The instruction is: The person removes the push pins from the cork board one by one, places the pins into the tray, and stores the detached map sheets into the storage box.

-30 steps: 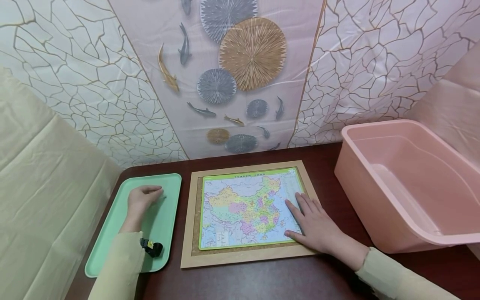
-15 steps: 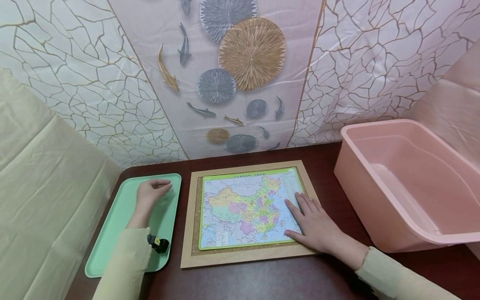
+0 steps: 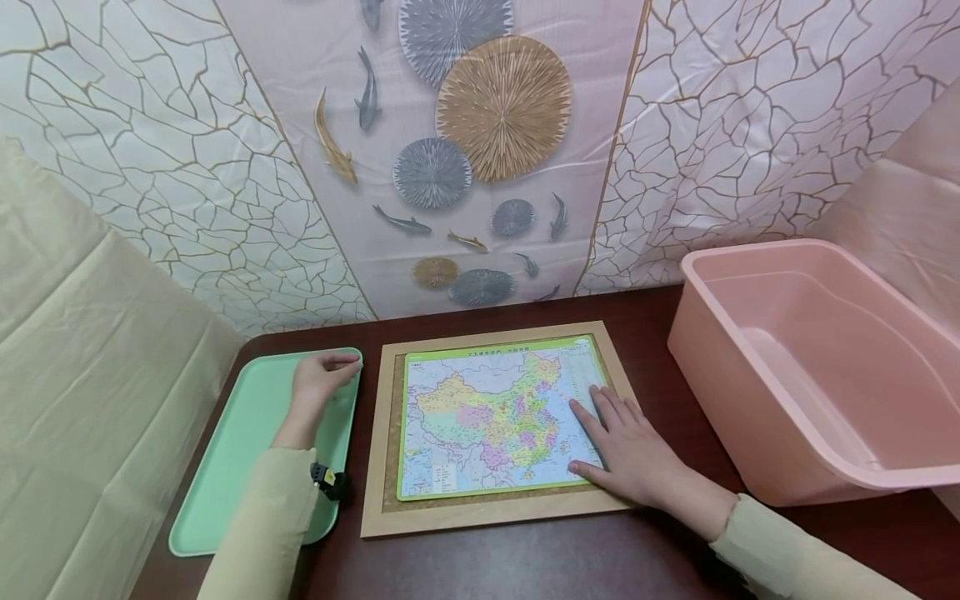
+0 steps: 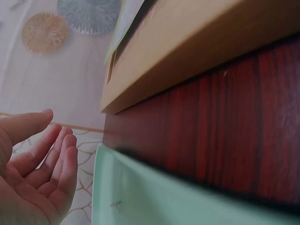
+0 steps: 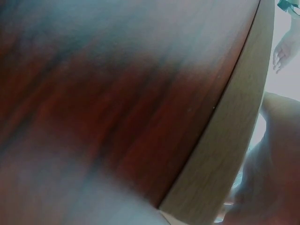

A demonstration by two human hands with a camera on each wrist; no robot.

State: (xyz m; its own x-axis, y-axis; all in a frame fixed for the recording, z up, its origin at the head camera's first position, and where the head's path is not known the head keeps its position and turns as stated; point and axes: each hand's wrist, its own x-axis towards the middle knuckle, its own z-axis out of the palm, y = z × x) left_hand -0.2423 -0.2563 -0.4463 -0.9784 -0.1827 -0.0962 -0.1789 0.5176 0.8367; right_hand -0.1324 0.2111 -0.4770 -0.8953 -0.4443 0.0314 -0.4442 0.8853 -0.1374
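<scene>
My left hand [image 3: 318, 383] hovers above the far right part of a green tray [image 3: 251, 417]. In the left wrist view the fingers [image 4: 61, 154] are loosely bent, the thumb [image 4: 28, 124] lies near their tips, and nothing shows between them. A small thin piece [image 4: 116, 205], too blurred to name, lies in the tray. My right hand [image 3: 633, 450] rests, fingers spread, on the right side of a printed map board [image 3: 480, 433]. The map lies inside a wooden frame [image 3: 372, 442] on the table.
A large pink bin [image 3: 738, 400] stands to the right of the frame. A black wrist device [image 3: 330, 483] is on my left wrist. Patterned cloth [image 3: 480, 208] hangs behind the dark red table [image 3: 420, 567], and plain cloth [image 3: 97, 350] at the left.
My left hand has moved to the right and a little farther away over the tray. The right hand, the map and the frame have stayed where they were.
</scene>
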